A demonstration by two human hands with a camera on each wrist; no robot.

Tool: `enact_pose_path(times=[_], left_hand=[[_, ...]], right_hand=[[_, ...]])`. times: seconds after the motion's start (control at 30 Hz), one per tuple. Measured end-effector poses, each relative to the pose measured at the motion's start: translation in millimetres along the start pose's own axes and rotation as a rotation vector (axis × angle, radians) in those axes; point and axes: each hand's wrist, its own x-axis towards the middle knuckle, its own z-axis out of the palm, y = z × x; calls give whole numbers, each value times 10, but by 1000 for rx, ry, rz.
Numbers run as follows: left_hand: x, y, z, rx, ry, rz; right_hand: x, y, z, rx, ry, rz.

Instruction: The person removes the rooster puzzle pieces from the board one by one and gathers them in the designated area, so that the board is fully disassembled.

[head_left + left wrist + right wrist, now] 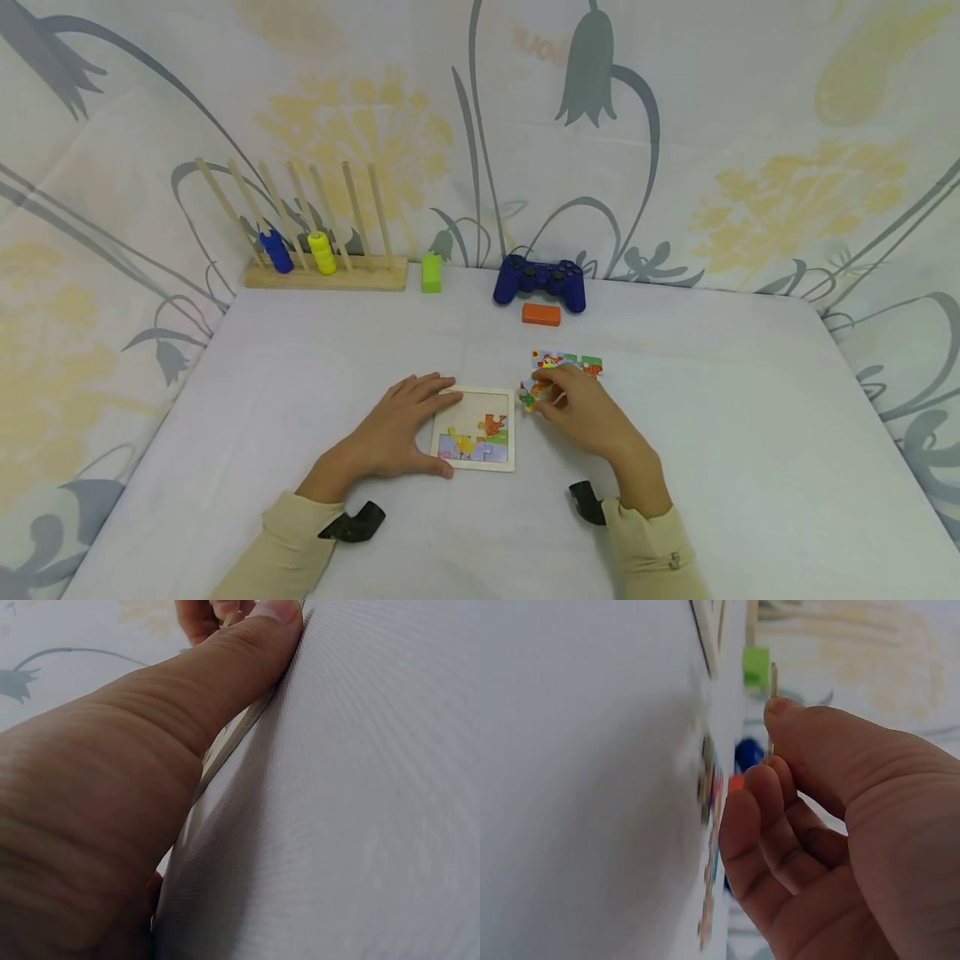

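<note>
A square puzzle tray point(512, 433) with a pale rim lies on the table, several picture pieces point(472, 447) set along its bottom and right side. My left hand point(397, 425) rests along the tray's left side, thumb at the lower corner and fingers at the upper one, fairly straight. In the left wrist view the thumb point(225, 667) lies along the tray's edge. Just right of the tray, my right hand point(581, 412) pinches a puzzle piece point(773, 679) between thumb and fingertips, raised above the table and seen edge-on in the right wrist view. Loose puzzle pieces point(592, 365) lie behind that hand, partly hidden.
At the back stand a wooden peg rack point(330, 282) with blue rings point(276, 252) and yellow rings point(322, 252), a green block point(431, 273), a dark blue game controller point(540, 279) and an orange block point(542, 314). A patterned cloth point(510, 167) hangs behind the white table point(750, 458).
</note>
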Motion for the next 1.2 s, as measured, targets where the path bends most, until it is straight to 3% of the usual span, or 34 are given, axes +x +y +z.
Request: enact_pose_path(times=[0.17,0.4,1.2], left_hand=[[-1,12,-2,4,4,-1],[-1,-2,14,10,8,-6],[-1,-17,28,13,11,-2]], right_hand=[[-52,220,-139,-13,45,46],[-89,368,-191,-43,60,78],[-73,399,-153,-73,109,82]])
